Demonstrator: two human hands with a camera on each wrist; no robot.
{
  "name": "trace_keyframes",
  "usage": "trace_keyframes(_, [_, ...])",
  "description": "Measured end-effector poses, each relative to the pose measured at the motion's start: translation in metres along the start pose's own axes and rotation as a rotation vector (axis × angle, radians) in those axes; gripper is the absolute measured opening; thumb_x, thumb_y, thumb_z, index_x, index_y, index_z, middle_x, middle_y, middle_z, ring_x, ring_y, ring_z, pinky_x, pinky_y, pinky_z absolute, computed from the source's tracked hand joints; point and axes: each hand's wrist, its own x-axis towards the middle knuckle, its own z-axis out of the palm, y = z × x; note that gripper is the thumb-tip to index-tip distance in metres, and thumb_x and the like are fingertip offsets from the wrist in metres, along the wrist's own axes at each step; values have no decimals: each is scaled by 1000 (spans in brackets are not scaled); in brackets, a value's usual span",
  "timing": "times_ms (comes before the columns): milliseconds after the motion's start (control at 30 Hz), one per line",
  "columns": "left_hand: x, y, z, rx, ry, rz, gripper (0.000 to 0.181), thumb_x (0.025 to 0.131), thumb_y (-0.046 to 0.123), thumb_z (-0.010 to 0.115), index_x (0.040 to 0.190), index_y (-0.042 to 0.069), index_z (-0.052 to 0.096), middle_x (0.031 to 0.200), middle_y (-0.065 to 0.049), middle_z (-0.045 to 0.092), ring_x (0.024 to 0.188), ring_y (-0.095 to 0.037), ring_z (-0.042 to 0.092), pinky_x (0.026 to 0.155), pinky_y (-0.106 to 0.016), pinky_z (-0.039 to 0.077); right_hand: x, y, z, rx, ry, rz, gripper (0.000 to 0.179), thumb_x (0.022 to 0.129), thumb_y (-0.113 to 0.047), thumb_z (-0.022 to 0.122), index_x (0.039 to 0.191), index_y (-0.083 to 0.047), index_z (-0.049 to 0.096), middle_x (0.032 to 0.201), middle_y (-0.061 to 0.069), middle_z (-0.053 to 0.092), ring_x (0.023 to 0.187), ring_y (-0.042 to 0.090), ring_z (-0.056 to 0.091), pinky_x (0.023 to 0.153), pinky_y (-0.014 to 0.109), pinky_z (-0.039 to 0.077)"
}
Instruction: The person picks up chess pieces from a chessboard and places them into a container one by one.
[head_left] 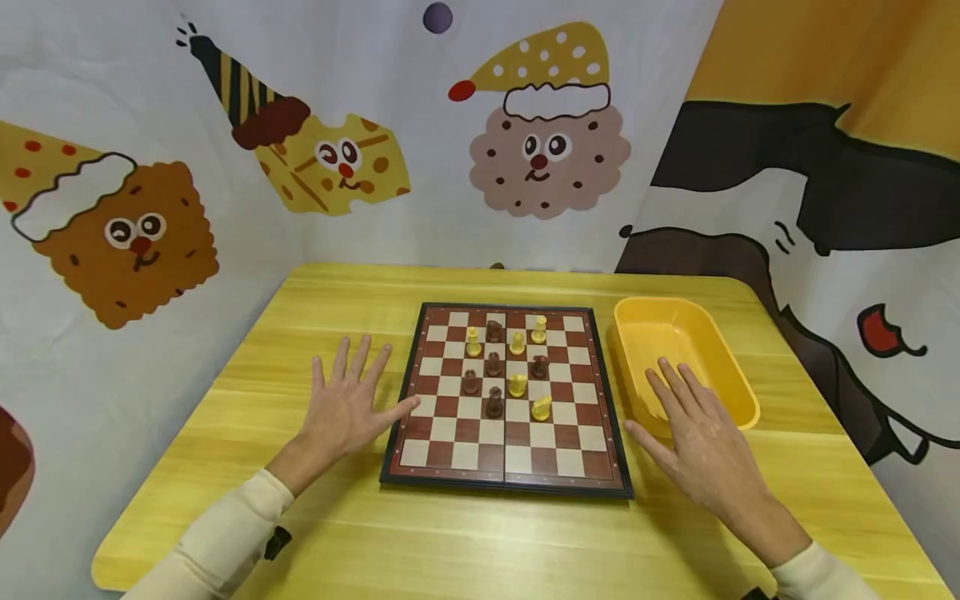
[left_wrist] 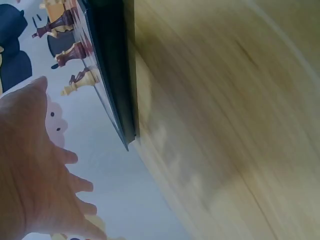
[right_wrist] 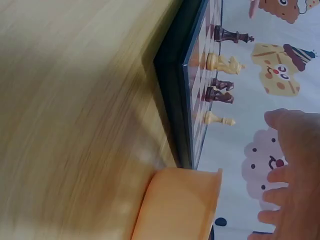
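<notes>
A folding chessboard with brown and cream squares lies in the middle of the table. Several dark brown chess pieces and several pale yellow ones stand on it, among them a dark king and a pale knight. My left hand hovers at the board's left edge, fingers spread, thumb overlapping the border in the head view. On the other side my right hand is held with straight fingers over the near part of a yellow plastic tray. Neither hand holds anything.
The wooden table has rounded corners. Behind it hangs a pale curtain printed with cartoon biscuits and cheese. The tray stands close beside the board's right edge. A dark frame raises the board's surface above the tabletop.
</notes>
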Motion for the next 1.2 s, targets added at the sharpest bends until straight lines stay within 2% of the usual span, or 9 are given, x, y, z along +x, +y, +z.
trace_keyframes(167, [-2, 5, 3, -121, -11, 118, 103, 88, 69, 64, 156, -2, 34, 163, -24, 23, 150, -44, 17, 116, -66, 19, 6, -11, 0, 109, 104, -60, 54, 92, -27, 75, 138, -2, 60, 144, 14, 54, 130, 35, 48, 101, 55, 47])
trace_keyframes(267, [-3, 13, 6, -181, -20, 187, 106, 85, 66, 72, 154, -5, 36, 162, -23, 29, 149, -40, 24, 113, -59, 32, 13, -21, 0, 243, 133, -59, 41, 90, -13, 78, 129, -5, 67, 128, 10, 65, 115, 31, 61, 86, 55, 55])
trace_keyframes(433, [-7, 27, 14, -210, -39, 258, 103, 83, 62, 77, 151, -6, 42, 160, -21, 34, 147, -38, 31, 105, -55, 45, 28, -39, 10, 589, 106, 76, 23, 93, -4, 75, 115, -7, 75, 110, 3, 74, 98, 22, 69, 80, 45, 60])
trace_keyframes(567, [-14, 32, 22, -262, -108, 279, 94, 88, 57, 75, 150, -7, 44, 159, -22, 34, 147, -39, 29, 106, -55, 44, 39, -49, 23, 800, 47, 184, 20, 94, -8, 75, 114, -6, 77, 106, 6, 75, 93, 21, 71, 76, 30, 60])
trace_keyframes(667, [-16, 32, 25, -281, -144, 280, 89, 92, 55, 71, 150, -7, 44, 161, -22, 31, 148, -39, 26, 107, -55, 42, 48, -51, 33, 863, -6, 211, 22, 92, -10, 77, 114, -5, 78, 109, 9, 75, 78, 18, 70, 65, 24, 57])
trace_keyframes(800, [-16, 31, 26, -283, -142, 292, 86, 94, 54, 67, 150, -8, 43, 162, -22, 28, 148, -39, 27, 107, -54, 43, 56, -50, 49, 837, -54, 186, 24, 90, -8, 80, 114, -5, 78, 116, 10, 73, 64, 15, 61, 45, 20, 41])
trace_keyframes(867, [-16, 31, 26, -283, -144, 300, 86, 95, 54, 66, 150, -8, 43, 162, -22, 28, 148, -39, 27, 107, -54, 42, 57, -49, 56, 829, -80, 176, 26, 89, -7, 80, 115, -4, 78, 118, 12, 72, 68, 15, 62, 45, 20, 40])
trace_keyframes(1033, [-15, 35, 27, -277, -168, 297, 87, 96, 54, 66, 151, -8, 41, 162, -23, 28, 148, -38, 26, 111, -53, 38, 57, -49, 74, 902, -138, 176, 27, 90, -6, 79, 117, -2, 77, 120, 14, 71, 101, 25, 69, 73, 23, 57])
trace_keyframes(1200, [-17, 36, 25, -288, -181, 274, 85, 96, 51, 68, 151, -8, 40, 162, -24, 27, 149, -39, 25, 109, -54, 40, 58, -50, 84, 902, -91, 170, 24, 91, -10, 79, 114, -3, 78, 116, 9, 73, 105, 25, 69, 80, 25, 56])
